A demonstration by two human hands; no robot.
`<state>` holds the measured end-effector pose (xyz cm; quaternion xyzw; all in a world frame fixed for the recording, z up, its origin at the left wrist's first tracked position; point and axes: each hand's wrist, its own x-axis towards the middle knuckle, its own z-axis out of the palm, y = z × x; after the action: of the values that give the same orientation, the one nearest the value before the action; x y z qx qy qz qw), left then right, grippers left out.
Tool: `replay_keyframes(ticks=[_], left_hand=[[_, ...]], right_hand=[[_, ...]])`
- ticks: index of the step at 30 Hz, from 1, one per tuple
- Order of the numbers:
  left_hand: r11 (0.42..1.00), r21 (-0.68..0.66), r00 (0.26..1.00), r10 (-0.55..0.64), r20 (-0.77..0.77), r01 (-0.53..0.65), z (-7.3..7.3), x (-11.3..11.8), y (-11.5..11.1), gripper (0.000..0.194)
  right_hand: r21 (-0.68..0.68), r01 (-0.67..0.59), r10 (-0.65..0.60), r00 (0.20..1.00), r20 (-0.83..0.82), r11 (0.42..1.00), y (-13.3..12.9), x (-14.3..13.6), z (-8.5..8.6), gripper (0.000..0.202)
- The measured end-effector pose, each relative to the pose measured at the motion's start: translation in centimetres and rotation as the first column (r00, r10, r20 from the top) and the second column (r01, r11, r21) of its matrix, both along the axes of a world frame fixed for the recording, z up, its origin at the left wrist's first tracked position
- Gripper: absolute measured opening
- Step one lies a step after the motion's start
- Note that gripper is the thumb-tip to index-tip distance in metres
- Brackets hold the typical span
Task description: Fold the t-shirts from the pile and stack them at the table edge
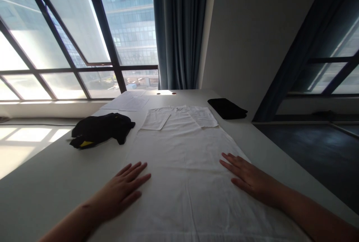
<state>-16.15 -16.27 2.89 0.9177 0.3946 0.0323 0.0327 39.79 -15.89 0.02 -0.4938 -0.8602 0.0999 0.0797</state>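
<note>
A white short-sleeved T-shirt lies spread along the table, its collar end away from me and both sleeves folded inward over the body. Faint creases run down the middle of the cloth. My left hand is open at the shirt's left edge, fingers stretched over the fabric. On the opposite side my right hand lies flat near the right edge, fingers extended. Neither hand grips anything.
A crumpled black garment with a yellow patch lies at left on the white table. Papers are at the far left, a folded black cloth at the far right. Windows and a blue curtain stand behind.
</note>
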Motion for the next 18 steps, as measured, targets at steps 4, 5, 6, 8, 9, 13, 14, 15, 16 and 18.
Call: replay_keyframes(ticks=[4, 5, 6, 8, 9, 13, 14, 15, 16, 18], left_hand=[[0.998, -0.005, 0.998, 0.056, -0.029, -0.056, -0.4, -1.0, -2.4, 0.059], [0.998, -0.007, 0.997, 0.07, -0.026, -0.07, -0.5, -1.3, -2.6, 0.059], [0.997, -0.006, 0.997, 0.081, -0.019, -0.081, -0.5, -1.7, -2.8, 0.059], [0.995, 0.001, 0.995, 0.101, -0.002, -0.101, -0.6, -2.3, -3.1, 0.059], [0.994, 0.006, 0.994, 0.109, 0.006, -0.109, -0.7, -2.5, -3.3, 0.059], [0.989, 0.027, 0.989, 0.145, 0.027, -0.146, -1.1, -3.6, -4.5, 0.061], [0.988, 0.034, 0.988, 0.151, 0.031, -0.152, -1.1, -3.9, -4.9, 0.062], [0.987, 0.042, 0.988, 0.151, 0.037, -0.153, -1.1, -4.3, -5.3, 0.063], [0.988, 0.053, 0.989, 0.145, 0.043, -0.147, -1.1, -4.6, -5.6, 0.064], [0.988, 0.083, 0.991, 0.123, 0.05, -0.127, -1.0, -5.2, -6.3, 0.065]], right_hand=[[0.025, 0.01, -0.01, 1.0, 0.017, 1.0, -1.7, 0.5, -0.3, 0.064], [0.031, 0.011, -0.012, 1.0, 0.018, 0.999, -1.8, 0.8, -0.3, 0.065], [0.036, 0.015, -0.015, 1.0, 0.018, 0.999, -1.9, 1.0, -0.3, 0.065], [0.049, 0.033, -0.034, 0.999, 0.016, 0.998, -2.1, 1.1, -0.3, 0.066], [0.058, 0.044, -0.045, 0.999, 0.012, 0.997, -2.4, 1.0, -0.4, 0.066], [0.075, 0.043, -0.042, 0.999, -0.009, 0.996, -4.4, -0.4, -1.1, 0.07], [0.073, 0.035, -0.034, 0.999, -0.012, 0.997, -5.0, -0.7, -1.2, 0.071], [0.071, 0.028, -0.027, 1.0, -0.013, 0.997, -5.6, -1.0, -1.3, 0.072], [0.071, 0.022, -0.022, 1.0, -0.012, 0.997, -6.1, -1.3, -1.3, 0.073], [0.07, 0.025, -0.025, 1.0, 0.002, 0.997, -6.9, -1.6, -1.1, 0.071]])
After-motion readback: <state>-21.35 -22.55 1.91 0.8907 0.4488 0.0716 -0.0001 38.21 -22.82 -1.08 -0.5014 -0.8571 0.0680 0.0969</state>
